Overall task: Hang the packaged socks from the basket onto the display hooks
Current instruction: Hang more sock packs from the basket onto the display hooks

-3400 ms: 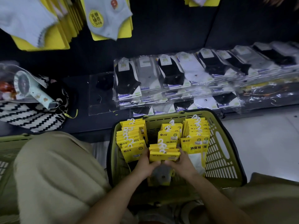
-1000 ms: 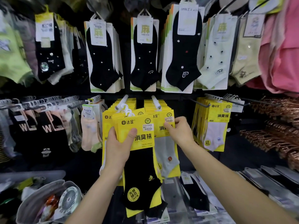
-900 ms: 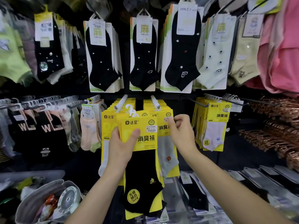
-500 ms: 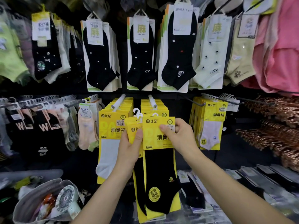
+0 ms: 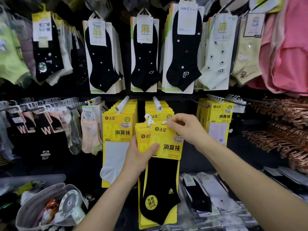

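My left hand (image 5: 139,157) grips a small stack of yellow-carded black sock packs (image 5: 160,180) at the card's lower left, thumb across the front. My right hand (image 5: 185,129) pinches the top of the front pack's card (image 5: 166,142) near its white plastic hanger. The stack is held in front of two display hooks: the left hook (image 5: 123,103) carries yellow packs with white socks (image 5: 116,147), the right hook (image 5: 156,103) carries more yellow packs (image 5: 156,112). The basket is out of view.
Black and pale socks on cards hang in the row above (image 5: 145,52). Another yellow pack group (image 5: 220,120) hangs to the right, beside copper-coloured hangers (image 5: 283,130). A bag with a small white fan (image 5: 66,204) sits lower left. Flat packaged socks (image 5: 208,194) lie on the shelf below.
I turned from the basket to the display wall carrying a stack of packs. In the last second my right hand left the hanging packs and took the top of the front pack.
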{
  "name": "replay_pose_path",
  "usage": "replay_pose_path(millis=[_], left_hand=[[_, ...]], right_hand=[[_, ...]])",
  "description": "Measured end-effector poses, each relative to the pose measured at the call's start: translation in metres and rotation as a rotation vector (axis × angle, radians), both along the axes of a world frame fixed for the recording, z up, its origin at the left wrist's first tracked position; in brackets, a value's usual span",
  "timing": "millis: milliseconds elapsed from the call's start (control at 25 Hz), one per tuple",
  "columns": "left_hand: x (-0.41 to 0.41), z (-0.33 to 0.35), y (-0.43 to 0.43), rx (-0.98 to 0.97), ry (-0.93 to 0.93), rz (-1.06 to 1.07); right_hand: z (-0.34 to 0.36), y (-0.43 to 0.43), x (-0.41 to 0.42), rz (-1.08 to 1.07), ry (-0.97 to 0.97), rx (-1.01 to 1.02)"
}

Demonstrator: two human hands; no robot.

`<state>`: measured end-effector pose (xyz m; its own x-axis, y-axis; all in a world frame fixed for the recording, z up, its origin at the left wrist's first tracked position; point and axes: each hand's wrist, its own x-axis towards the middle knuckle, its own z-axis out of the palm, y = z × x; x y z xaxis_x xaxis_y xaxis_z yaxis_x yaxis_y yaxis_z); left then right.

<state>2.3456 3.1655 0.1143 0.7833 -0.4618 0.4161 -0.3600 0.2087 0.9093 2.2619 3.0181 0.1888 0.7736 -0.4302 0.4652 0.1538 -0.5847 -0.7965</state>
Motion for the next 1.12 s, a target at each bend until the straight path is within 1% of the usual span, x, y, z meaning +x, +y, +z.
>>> replay_pose_path(millis=[160, 360, 480, 560, 720, 920, 1120], left_hand=[[0.001, 0.001, 0.000, 0.022, -0.008, -0.004], [0.007, -0.008, 0.014, -0.046, 0.059, 0.179], [0.017, -0.006, 0.035, -0.129, 0.031, 0.243], [0.022, -0.002, 0.047, -0.149, -0.007, 0.275], [0.024, 0.005, 0.064, -0.193, -0.043, 0.280], [0.022, 0.008, 0.063, -0.196, -0.073, 0.249], [0.020, 0.006, 0.048, -0.194, 0.001, 0.196]], right_hand=[[0.010, -0.006, 0.007, -0.030, 0.001, 0.030], [0.020, -0.012, 0.022, -0.159, -0.024, 0.046], [0.032, -0.017, 0.035, -0.194, -0.050, 0.076], [0.036, -0.016, 0.046, -0.222, -0.031, 0.032], [0.032, -0.010, 0.064, -0.282, 0.086, -0.131], [0.029, -0.013, 0.062, -0.299, 0.131, -0.157], [0.031, -0.012, 0.059, -0.307, 0.176, -0.232]])
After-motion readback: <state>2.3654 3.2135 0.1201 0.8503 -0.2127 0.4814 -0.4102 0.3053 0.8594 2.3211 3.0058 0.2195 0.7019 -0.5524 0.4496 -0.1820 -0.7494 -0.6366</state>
